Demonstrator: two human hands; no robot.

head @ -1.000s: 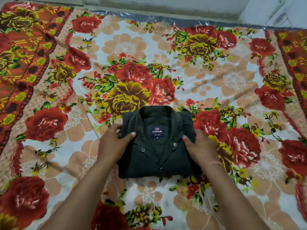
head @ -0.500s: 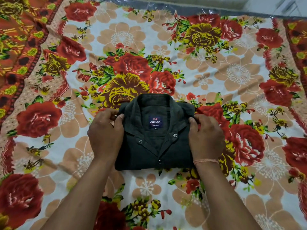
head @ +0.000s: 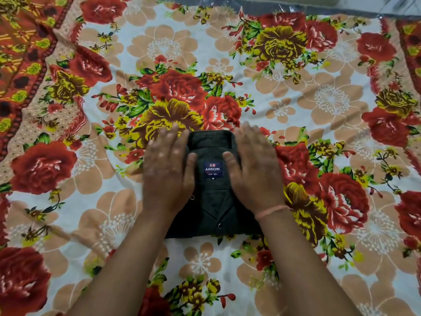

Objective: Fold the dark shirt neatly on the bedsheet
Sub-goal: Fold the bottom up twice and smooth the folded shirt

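The dark shirt point(head: 213, 201) lies folded into a compact rectangle on the floral bedsheet point(head: 319, 106), collar away from me, with a blue label showing inside the collar. My left hand point(head: 167, 169) rests flat on the shirt's left side, fingers spread and reaching past the collar. My right hand point(head: 252, 169) lies flat on its right side, a thin band on the wrist. Both palms cover the shirt's shoulders; neither hand grips cloth. The hands look slightly blurred.
The bedsheet spreads wide on all sides, with an orange patterned border point(head: 20, 55) at the left and right. A strip of clear plastic point(head: 296, 8) and grey floor run along the far edge.
Both hands let go of the shirt's side edges and moved inward and forward onto its top, fingers flattened out. The view has closed in on the shirt.
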